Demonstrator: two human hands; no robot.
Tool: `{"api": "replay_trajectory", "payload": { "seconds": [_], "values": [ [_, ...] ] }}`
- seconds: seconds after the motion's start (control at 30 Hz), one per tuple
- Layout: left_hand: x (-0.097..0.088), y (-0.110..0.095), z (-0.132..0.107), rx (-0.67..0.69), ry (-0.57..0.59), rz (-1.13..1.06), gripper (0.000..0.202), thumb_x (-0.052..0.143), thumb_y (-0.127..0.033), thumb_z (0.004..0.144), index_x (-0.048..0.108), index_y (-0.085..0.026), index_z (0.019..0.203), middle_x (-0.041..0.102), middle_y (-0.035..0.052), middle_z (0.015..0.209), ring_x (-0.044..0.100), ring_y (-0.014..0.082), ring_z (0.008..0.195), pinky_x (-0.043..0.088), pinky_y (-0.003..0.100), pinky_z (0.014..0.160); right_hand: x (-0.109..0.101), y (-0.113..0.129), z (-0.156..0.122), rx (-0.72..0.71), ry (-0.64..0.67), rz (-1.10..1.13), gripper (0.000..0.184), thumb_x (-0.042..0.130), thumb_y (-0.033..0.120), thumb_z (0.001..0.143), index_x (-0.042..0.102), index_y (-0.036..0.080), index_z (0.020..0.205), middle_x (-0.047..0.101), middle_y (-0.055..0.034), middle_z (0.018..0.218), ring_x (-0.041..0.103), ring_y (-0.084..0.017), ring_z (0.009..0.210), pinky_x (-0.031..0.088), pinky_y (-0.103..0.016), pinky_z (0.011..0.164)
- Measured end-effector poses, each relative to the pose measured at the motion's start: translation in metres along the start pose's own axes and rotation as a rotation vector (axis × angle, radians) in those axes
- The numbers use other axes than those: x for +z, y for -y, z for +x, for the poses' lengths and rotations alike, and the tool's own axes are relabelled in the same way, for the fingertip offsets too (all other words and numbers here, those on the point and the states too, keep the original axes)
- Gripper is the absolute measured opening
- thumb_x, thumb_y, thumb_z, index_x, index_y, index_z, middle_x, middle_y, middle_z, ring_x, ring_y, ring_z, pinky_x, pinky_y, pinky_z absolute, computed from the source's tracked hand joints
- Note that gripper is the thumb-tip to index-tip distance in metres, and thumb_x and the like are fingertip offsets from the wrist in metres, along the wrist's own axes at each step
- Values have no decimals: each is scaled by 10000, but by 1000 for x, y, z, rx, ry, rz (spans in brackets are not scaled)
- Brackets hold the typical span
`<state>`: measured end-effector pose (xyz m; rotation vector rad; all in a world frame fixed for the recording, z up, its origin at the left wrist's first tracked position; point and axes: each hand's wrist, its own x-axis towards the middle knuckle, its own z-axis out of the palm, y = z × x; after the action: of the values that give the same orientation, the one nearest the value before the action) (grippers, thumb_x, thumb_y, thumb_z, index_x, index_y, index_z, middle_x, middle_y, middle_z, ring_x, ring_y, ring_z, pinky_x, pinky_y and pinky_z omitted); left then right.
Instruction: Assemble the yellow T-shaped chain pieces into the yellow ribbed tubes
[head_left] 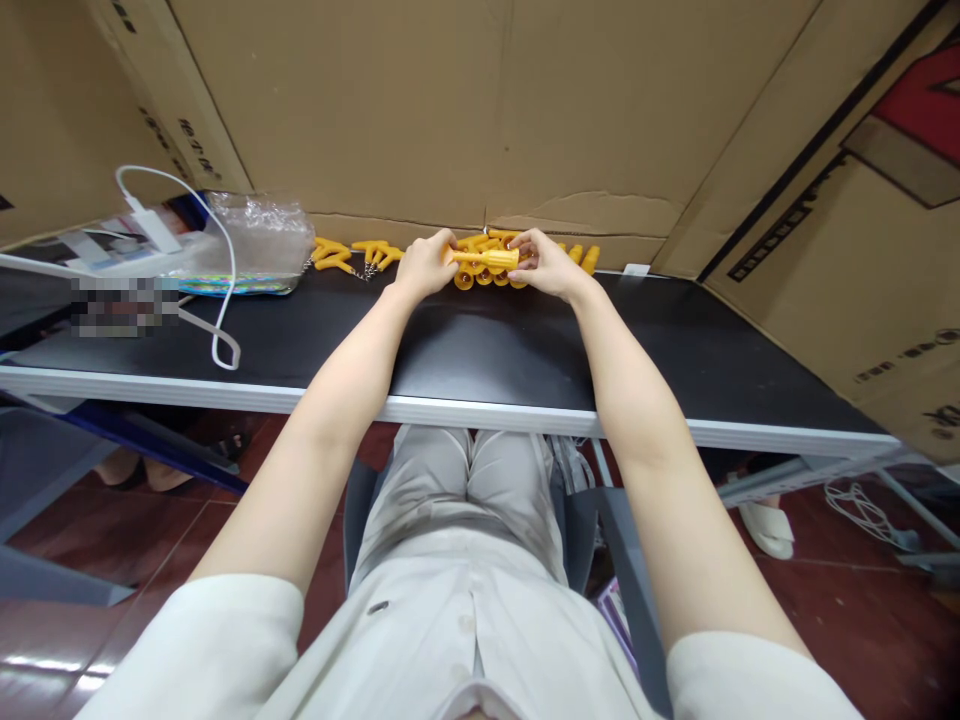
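A yellow plastic piece point(491, 258), with a slim left part and a wider ribbed right end, lies level between my two hands above the table's back edge. The fingers of my left hand point(427, 265) are closed on its slim end. My right hand point(546, 265) has its thumb and fingers curled round the wide end. Just behind and below sit several yellow round-ended pieces point(465, 281), partly hidden by the held piece. To the left of my left hand lie several yellow forked pieces point(331, 255) with twisted metal ends.
Cardboard walls point(450, 110) stand behind and at the right of the black table point(487, 345). On the left are a clear plastic bag point(259, 235) and a white cable point(229, 260) with a white plug point(157, 228). A small white piece point(636, 270) lies at the back right.
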<state>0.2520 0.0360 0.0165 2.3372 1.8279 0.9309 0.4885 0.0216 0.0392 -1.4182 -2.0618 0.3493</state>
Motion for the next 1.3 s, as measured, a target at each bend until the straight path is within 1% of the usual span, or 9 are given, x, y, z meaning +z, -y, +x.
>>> {"api": "replay_trajectory", "payload": {
  "seconds": [0.13, 0.27, 0.47, 0.7, 0.83, 0.97, 1.13, 1.2, 1.3],
  "values": [
    [5, 11, 6, 63, -54, -30, 415, 614, -251, 937, 704, -250, 1343, 801, 102, 1211, 721, 338, 1225, 523, 450, 1112, -2, -4, 1, 52, -3, 198, 429, 841, 205, 874, 698, 192, 1278, 764, -98, 1243, 783, -233, 1067, 641, -396, 973],
    [14, 24, 15, 176, -125, -116, 325, 648, -217, 909, 706, -240, 1227, 800, 92, 1074, 750, 320, 1111, 535, 435, 1053, -2, -14, 6, 89, 11, 459, 210, 824, 322, 970, 729, 174, 1085, 791, -68, 932, 806, -195, 842, 662, -312, 821],
    [20, 29, 20, 222, -165, -160, 274, 676, -182, 887, 688, -253, 1152, 789, 83, 997, 749, 307, 1035, 536, 408, 999, 0, -13, 9, 157, 82, 613, 504, 750, 624, 1004, 657, 180, 783, 731, -52, 674, 681, -119, 525, 547, -202, 537],
    [20, 25, 19, 220, -159, -130, 304, 657, -181, 879, 693, -238, 1176, 791, 92, 1001, 747, 306, 1014, 539, 396, 975, 12, -10, 14, 277, 72, 611, 757, 504, 888, 974, 704, 171, 839, 562, -8, 480, 535, -128, 380, 407, -234, 401],
    [21, 24, 19, 208, -156, -110, 312, 652, -173, 883, 692, -242, 1185, 790, 89, 1007, 746, 312, 1020, 540, 408, 988, 15, -10, 15, 350, 64, 572, 857, 386, 936, 971, 736, 157, 895, 556, -19, 489, 561, -142, 419, 451, -256, 455],
    [21, 24, 19, 190, -159, -102, 295, 662, -177, 893, 692, -239, 1180, 780, 89, 985, 745, 319, 1015, 541, 425, 996, 6, -6, 9, 312, 108, 631, 698, 541, 863, 985, 698, 182, 988, 659, -15, 632, 638, -133, 500, 498, -246, 521],
    [19, 25, 19, 195, -176, -118, 271, 674, -182, 893, 687, -234, 1159, 767, 79, 956, 746, 310, 990, 546, 416, 975, -5, 0, 1, 161, 47, 676, 353, 862, 472, 961, 632, 208, 1006, 743, 6, 814, 711, -114, 626, 532, -204, 594],
    [18, 25, 19, 205, -178, -122, 270, 675, -179, 887, 685, -233, 1151, 764, 78, 954, 748, 305, 978, 546, 407, 963, -4, 1, 1, 156, 46, 653, 378, 842, 512, 969, 637, 196, 940, 727, -6, 757, 695, -116, 595, 523, -202, 578],
    [18, 24, 19, 225, -181, -121, 267, 672, -179, 881, 684, -232, 1142, 766, 79, 949, 748, 300, 962, 546, 395, 947, 1, -1, 5, 207, 56, 615, 550, 705, 721, 988, 669, 182, 889, 664, -23, 628, 655, -142, 525, 498, -228, 517]
  ]
}}
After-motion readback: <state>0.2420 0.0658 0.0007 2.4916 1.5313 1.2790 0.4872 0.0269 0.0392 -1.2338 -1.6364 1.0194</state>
